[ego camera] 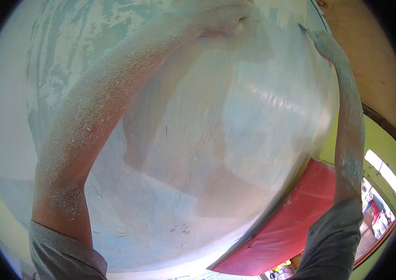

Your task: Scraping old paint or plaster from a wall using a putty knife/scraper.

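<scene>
A pale wall (191, 140) fills most of the view, its surface patchy with whitish and blue-green layers. High on it at the right, my right hand (324, 43) grips a scraper (302, 28), whose dark blade lies close to the wall near its edge. My left hand (231, 19) is at the top of the picture, apparently against the wall. Its fingers are partly cut off by the frame, so whether it holds anything is hidden. Pale dust and flakes cover my left forearm (96, 101); whitish dust also coats the right one.
A red panel (278, 227) with a smooth, creased surface slants below the wall at lower right. Beyond my right arm are a yellow-green wall (380, 136), a bright opening (376, 213) with blurred items, and a brown overhead surface (369, 56). Small items (280, 271) lie at the bottom.
</scene>
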Demonstrator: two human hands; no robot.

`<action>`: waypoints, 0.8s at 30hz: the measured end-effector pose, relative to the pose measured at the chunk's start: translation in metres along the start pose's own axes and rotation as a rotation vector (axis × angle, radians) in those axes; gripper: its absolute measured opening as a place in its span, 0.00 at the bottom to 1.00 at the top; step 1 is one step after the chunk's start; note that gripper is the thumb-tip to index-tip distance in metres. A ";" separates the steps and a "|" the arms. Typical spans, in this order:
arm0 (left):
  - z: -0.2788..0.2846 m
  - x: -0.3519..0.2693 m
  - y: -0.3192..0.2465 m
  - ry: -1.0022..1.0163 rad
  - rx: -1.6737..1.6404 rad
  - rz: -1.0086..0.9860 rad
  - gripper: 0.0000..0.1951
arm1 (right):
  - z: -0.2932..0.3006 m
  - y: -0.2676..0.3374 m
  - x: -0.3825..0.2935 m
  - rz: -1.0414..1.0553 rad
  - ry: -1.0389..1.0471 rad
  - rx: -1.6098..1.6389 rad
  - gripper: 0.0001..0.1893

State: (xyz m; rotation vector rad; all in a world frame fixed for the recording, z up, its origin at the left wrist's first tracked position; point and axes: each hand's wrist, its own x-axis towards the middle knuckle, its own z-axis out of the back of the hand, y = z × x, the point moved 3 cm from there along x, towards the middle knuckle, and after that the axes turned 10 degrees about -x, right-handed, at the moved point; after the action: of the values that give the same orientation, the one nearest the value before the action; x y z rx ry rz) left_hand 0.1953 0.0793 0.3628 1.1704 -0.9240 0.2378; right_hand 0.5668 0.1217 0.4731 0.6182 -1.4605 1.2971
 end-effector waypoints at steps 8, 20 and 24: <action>0.000 -0.003 -0.001 0.043 0.058 -0.002 0.14 | -0.010 -0.005 0.002 0.045 0.042 -0.003 0.34; -0.006 -0.007 0.006 -0.026 0.048 -0.023 0.16 | 0.021 0.018 0.015 -0.116 0.329 0.060 0.30; -0.011 0.005 -0.003 -0.020 0.059 -0.051 0.16 | -0.005 -0.008 -0.009 0.070 0.002 -0.135 0.26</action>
State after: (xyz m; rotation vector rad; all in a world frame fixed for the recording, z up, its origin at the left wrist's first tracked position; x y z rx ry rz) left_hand 0.2056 0.0863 0.3635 1.2514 -0.9086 0.2135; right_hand 0.5784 0.1220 0.4676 0.4814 -1.5658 1.2402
